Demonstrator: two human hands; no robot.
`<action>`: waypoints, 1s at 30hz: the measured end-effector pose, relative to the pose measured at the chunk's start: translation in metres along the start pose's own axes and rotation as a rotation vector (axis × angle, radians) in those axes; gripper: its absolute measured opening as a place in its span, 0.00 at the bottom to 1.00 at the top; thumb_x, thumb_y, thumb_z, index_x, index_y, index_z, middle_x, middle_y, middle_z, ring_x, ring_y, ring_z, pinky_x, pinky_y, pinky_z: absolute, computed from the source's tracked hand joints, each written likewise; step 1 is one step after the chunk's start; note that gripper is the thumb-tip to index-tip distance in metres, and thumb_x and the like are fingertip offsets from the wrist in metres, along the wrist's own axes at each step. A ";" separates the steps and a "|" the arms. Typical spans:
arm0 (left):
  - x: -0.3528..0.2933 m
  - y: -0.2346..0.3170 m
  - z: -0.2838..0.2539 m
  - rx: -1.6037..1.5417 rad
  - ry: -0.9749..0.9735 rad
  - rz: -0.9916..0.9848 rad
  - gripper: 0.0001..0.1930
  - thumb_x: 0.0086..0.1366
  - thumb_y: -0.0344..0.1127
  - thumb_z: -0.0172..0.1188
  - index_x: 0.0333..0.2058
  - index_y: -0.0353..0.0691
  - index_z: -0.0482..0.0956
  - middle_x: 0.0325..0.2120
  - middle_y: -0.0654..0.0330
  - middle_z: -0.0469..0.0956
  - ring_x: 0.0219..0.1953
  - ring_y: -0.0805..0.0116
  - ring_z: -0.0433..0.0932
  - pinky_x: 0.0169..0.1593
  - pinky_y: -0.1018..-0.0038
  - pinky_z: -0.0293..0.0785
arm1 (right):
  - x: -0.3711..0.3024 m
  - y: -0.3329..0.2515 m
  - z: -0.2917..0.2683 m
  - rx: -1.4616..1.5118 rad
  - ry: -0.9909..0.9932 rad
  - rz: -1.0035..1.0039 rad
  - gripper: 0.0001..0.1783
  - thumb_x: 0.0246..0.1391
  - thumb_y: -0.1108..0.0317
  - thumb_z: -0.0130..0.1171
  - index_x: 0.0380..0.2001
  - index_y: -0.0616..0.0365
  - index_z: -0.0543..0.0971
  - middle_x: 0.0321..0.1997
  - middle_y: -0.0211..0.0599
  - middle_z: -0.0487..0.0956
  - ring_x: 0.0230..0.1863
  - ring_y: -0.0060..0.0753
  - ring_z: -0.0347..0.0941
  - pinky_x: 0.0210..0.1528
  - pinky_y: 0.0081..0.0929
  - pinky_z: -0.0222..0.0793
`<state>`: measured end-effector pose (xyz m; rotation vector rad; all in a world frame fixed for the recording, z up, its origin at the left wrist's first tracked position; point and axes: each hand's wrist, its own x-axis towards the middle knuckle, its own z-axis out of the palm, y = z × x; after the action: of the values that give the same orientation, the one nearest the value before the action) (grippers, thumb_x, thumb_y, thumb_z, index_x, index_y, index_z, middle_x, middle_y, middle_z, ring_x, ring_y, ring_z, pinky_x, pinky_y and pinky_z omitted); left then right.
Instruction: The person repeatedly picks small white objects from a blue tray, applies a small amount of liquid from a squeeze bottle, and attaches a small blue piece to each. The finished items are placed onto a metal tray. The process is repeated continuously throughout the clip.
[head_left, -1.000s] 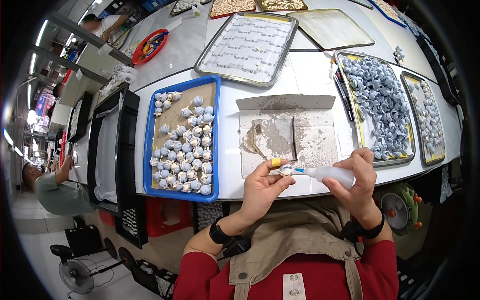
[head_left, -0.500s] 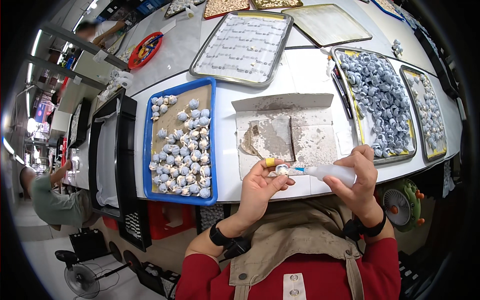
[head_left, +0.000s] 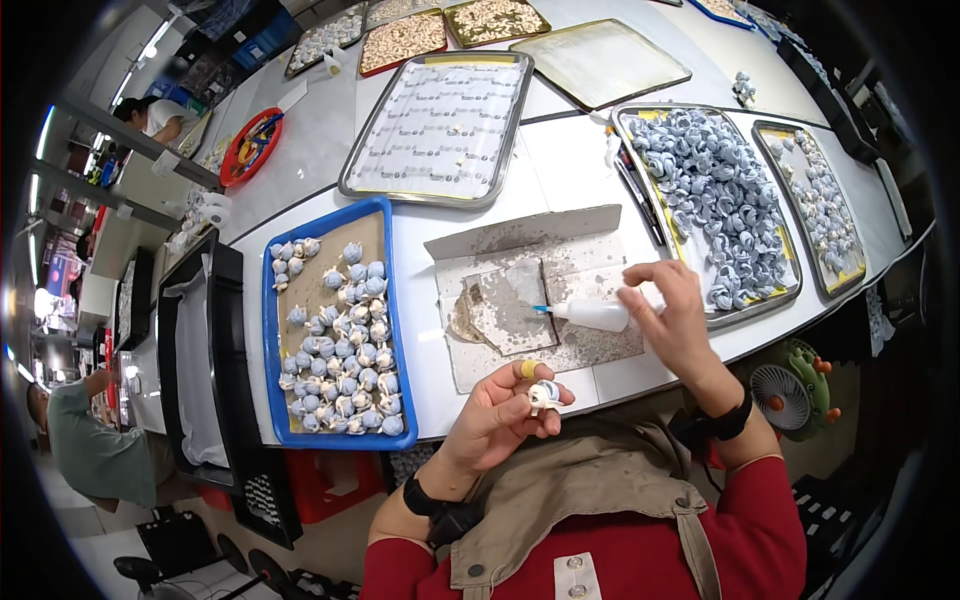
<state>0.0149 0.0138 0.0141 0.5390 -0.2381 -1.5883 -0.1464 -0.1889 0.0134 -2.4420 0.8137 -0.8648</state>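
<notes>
A small cream-and-grey-blue figure (head_left: 543,395) is pinched between the thumb and fingers of my left hand (head_left: 498,418), close to the table's front edge. A yellow band wraps one finger of that hand. A white squeeze bottle (head_left: 594,315) with a blue tip lies on the spotted cardboard sheet (head_left: 600,352), its tip pointing left. Just right of the bottle's base is my right hand (head_left: 676,318), with thumb and index finger apart and nothing visibly gripped. On my left, a blue tray (head_left: 394,330) holds many similar small figures.
Grey-blue curled pieces (head_left: 715,200) fill a metal tray at right, with another tray of figures (head_left: 815,215) beyond. A paper-lined tray (head_left: 430,120) lies at the back. A black crate (head_left: 228,340) stands far left. A green fan (head_left: 785,390) is below right.
The bottle has moved left and away from the figure onto the cardboard, and my right hand has let go of it. My left hand has lowered slightly with the figure. The whole view has shifted.
</notes>
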 end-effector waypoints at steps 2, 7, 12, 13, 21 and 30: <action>0.002 0.001 0.003 0.118 0.045 -0.022 0.20 0.61 0.35 0.59 0.50 0.35 0.67 0.42 0.45 0.74 0.35 0.64 0.78 0.39 0.75 0.77 | 0.009 0.020 -0.019 -0.169 0.052 0.004 0.08 0.46 0.67 0.63 0.30 0.54 0.77 0.31 0.29 0.77 0.37 0.34 0.69 0.43 0.32 0.57; 0.010 -0.007 0.007 0.225 0.091 -0.083 0.18 0.63 0.32 0.56 0.51 0.36 0.67 0.44 0.47 0.74 0.37 0.66 0.79 0.39 0.78 0.77 | 0.029 0.068 -0.037 -0.420 0.086 0.100 0.15 0.42 0.68 0.64 0.35 0.53 0.73 0.35 0.28 0.77 0.42 0.35 0.68 0.44 0.34 0.57; 0.017 -0.010 0.017 0.273 0.097 -0.115 0.18 0.63 0.29 0.55 0.52 0.36 0.67 0.45 0.49 0.74 0.39 0.67 0.78 0.41 0.81 0.77 | 0.032 0.086 -0.038 -0.436 -0.009 0.038 0.17 0.43 0.73 0.61 0.40 0.57 0.74 0.34 0.36 0.74 0.37 0.36 0.70 0.42 0.32 0.62; 0.018 -0.011 0.018 0.301 0.115 -0.108 0.18 0.63 0.29 0.55 0.52 0.36 0.67 0.45 0.50 0.74 0.40 0.68 0.78 0.41 0.81 0.77 | 0.029 0.084 -0.040 -0.307 0.011 0.055 0.17 0.43 0.74 0.61 0.41 0.58 0.74 0.34 0.36 0.73 0.36 0.35 0.70 0.40 0.31 0.63; 0.032 -0.024 0.021 0.339 0.273 -0.001 0.19 0.66 0.33 0.53 0.54 0.35 0.66 0.48 0.54 0.73 0.45 0.68 0.76 0.46 0.80 0.75 | -0.017 -0.012 -0.019 0.616 -0.015 0.073 0.20 0.40 0.80 0.63 0.41 0.61 0.75 0.34 0.37 0.75 0.33 0.26 0.73 0.34 0.21 0.69; 0.028 -0.026 0.016 0.258 0.231 0.092 0.19 0.66 0.32 0.53 0.54 0.32 0.65 0.45 0.57 0.74 0.46 0.70 0.75 0.50 0.76 0.74 | -0.031 -0.052 0.004 0.382 -0.129 -0.119 0.20 0.34 0.71 0.71 0.35 0.55 0.79 0.33 0.34 0.75 0.33 0.34 0.72 0.36 0.28 0.65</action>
<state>-0.0159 -0.0132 0.0102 0.8930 -0.2907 -1.4008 -0.1435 -0.1296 0.0267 -2.1943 0.4143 -0.8099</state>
